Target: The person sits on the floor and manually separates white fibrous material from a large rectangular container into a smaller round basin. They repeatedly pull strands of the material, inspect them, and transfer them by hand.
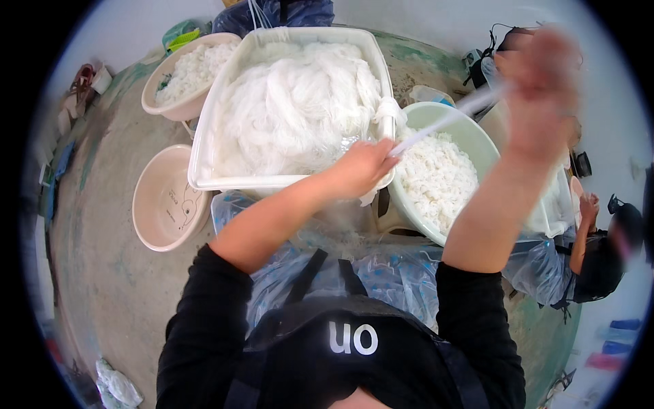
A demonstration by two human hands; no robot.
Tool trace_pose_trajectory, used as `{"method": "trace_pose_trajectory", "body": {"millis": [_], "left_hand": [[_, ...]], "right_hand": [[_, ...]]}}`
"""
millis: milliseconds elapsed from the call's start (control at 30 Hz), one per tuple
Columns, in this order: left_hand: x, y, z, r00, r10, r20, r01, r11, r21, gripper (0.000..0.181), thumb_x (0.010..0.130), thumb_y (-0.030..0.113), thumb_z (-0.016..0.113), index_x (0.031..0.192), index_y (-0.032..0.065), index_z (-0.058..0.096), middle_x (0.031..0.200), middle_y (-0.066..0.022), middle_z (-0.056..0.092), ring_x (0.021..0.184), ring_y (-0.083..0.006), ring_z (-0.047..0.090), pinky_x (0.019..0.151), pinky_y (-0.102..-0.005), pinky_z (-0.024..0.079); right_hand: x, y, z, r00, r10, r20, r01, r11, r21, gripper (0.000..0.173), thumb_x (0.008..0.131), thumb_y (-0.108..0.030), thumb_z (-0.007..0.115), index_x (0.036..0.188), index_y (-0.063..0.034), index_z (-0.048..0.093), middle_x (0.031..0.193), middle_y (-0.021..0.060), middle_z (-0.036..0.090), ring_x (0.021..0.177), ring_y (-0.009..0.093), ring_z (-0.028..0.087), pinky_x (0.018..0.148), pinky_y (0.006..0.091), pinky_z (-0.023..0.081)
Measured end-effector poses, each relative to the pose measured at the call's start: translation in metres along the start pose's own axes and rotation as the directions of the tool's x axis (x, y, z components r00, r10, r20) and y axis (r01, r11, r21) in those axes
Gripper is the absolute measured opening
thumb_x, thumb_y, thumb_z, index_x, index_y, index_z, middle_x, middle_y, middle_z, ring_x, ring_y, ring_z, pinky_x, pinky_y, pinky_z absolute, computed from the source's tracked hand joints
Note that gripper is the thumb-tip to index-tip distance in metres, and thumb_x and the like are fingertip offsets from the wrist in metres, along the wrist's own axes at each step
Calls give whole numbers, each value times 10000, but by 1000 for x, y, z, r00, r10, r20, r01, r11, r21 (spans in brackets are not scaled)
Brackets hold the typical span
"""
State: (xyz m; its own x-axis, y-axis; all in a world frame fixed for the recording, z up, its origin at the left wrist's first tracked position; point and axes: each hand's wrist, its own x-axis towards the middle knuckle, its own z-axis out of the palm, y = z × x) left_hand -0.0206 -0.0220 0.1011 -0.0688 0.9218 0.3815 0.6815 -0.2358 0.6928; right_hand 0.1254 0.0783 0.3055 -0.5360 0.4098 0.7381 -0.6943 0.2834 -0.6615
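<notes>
My left hand point(365, 166) is closed on one end of a white translucent strand point(439, 122), over the right front corner of a white rectangular tub point(245, 182). The strand runs taut up to my right hand point(544, 87), which is raised at the right and blurred; its fingers seem closed around the strand. A mass of wet white fibres point(296, 102) fills the tub. More white fibre is bunched over the tub's right rim. Beneath the strand, a pale green round basin point(483, 138) holds a heap of white shredded or curled material point(434, 176).
A pink basin point(148, 102) of white material stands behind at the left, with an empty pink basin point(168, 199) nearer. A clear plastic sheet point(393, 276) covers my lap. Other people work at the right, near another white tub point(554, 204).
</notes>
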Motion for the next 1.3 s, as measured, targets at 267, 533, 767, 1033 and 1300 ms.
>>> {"method": "trace_pose_trajectory", "body": {"millis": [267,533,767,1033,1300], "left_hand": [[11,-86,-90,729,-274,-627,446,885,131,281,817,121,476,1081,29,505,1050,-192,574,978,-355,540,821,-426,427],[3,60,-58,980,-196,37,177,771,-611,459,818,172,516,1224,27,358,1036,-134,488,956,-199,463,857,-309,367],[-23,19,-25,960,-272,59,277,907,-317,212,865,231,418,834,35,495,699,-23,386,677,-149,380,651,-291,351],[-5,-39,-7,714,-585,-385,76,612,-787,205,858,198,390,706,63,422,597,-33,375,537,-182,359,516,-333,328],[-123,-45,59,274,-868,-415,-358,309,-881,77,850,136,488,796,89,457,638,14,357,588,-115,359,568,-277,342]], "right_hand": [[-23,-7,-37,849,-203,-487,200,978,-58,104,819,-96,580,847,-1,611,769,7,519,582,82,394,499,232,299],[-79,95,10,986,162,-45,-166,907,-386,149,792,-105,613,902,-39,688,1246,75,534,1109,151,470,963,302,342],[-97,107,-24,884,300,-359,-238,949,207,211,937,-245,457,1037,-93,563,1287,156,477,1197,244,432,959,408,334],[-85,67,26,988,119,-95,-93,966,242,191,956,-253,427,980,-90,523,794,125,630,473,81,387,459,197,321],[-164,121,-49,963,-114,-246,-241,54,-969,367,807,-105,613,1157,-45,518,876,117,647,810,237,597,742,311,457]]}}
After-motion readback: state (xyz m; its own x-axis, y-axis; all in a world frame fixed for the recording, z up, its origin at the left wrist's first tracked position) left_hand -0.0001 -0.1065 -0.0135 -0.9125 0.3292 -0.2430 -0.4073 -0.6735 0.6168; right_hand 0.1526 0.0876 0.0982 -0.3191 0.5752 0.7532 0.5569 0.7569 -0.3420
